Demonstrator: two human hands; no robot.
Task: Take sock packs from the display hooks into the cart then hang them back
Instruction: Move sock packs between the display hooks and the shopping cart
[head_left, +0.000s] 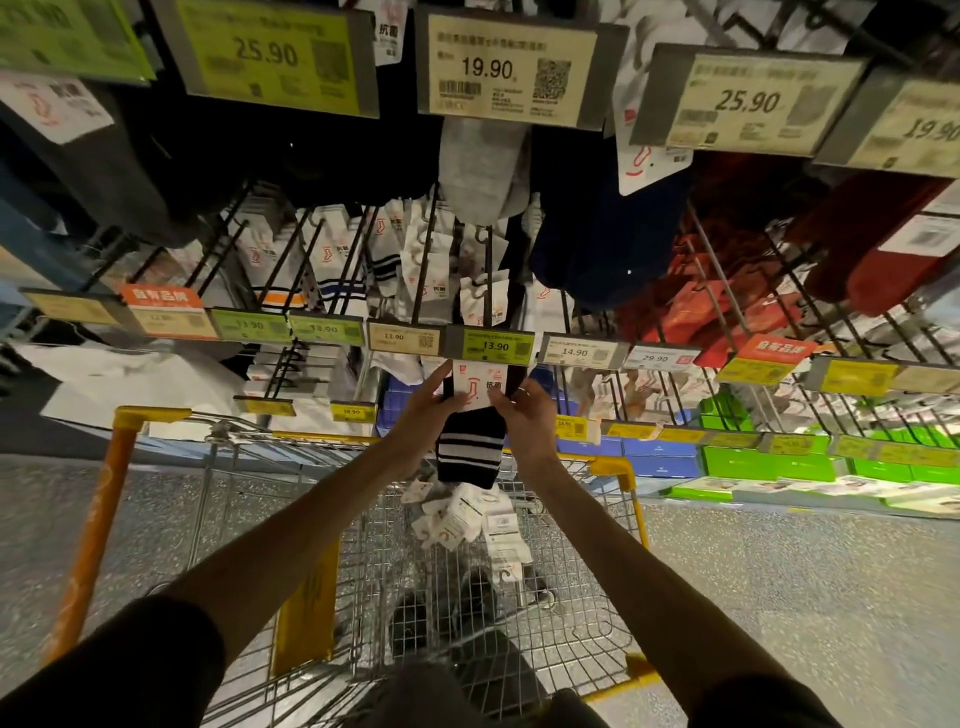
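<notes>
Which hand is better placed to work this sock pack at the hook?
Probably left hand: it reaches the sock pack card top under the 13.90 tag; right hand pinches lower.

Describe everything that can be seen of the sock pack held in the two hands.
The sock pack is dark, soft-looking fabric with pale stripes across it, topped by a white card bearing a red sock outline and black characters. It hangs upright, card up, just under the green 13.90 price tag, above the cart. The left hand and right hand pinch the card from either side.
</notes>
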